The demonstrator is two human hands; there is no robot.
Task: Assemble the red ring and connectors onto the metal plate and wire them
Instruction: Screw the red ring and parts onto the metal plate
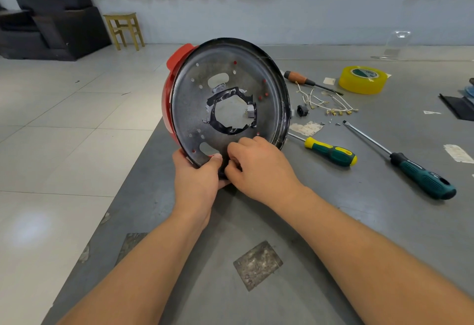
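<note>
Head view: the person is holding the metal plate [205, 109] on edge above the near-left part of the grey workbench [333, 222], its dished face turned toward the camera, with the red ring [168, 109] sitting behind it and showing along the rim from about 7 to 11 o'clock.

The left hand [197, 176] is gripping the rim at roughly 6 o'clock, thumb pressed on the plate face, fingers hidden behind. The right hand [259, 168] is lying just beside it, fingers curled inward at the lower rim and apparently pinching something small and dark; what it is cannot be told. Both forearms are reaching forward from the bottom of the view, converging at the plate.

Handling judgement: the plate looks like stamped sheet metal, stiff and moderately light, with a thin rim that could bite the fingers. The torn dark lining round the centre hole [232, 114] looks ragged, so the rim is the safer hold. The ring looks like hard glossy plastic, probably slippery, and may shift against the plate until fastened.

At 2 to 3 o'clock of the plate, on the bench, are lying the white wires with brass terminals [331, 105] and a small black connector [302, 110], untouched. Near them: a wooden-handled screwdriver [301, 79], a yellow-green screwdriver [331, 154], a long green-handled screwdriver [420, 176] and a roll of yellow tape [363, 79]. Wiring is judged not yet begun.
</note>
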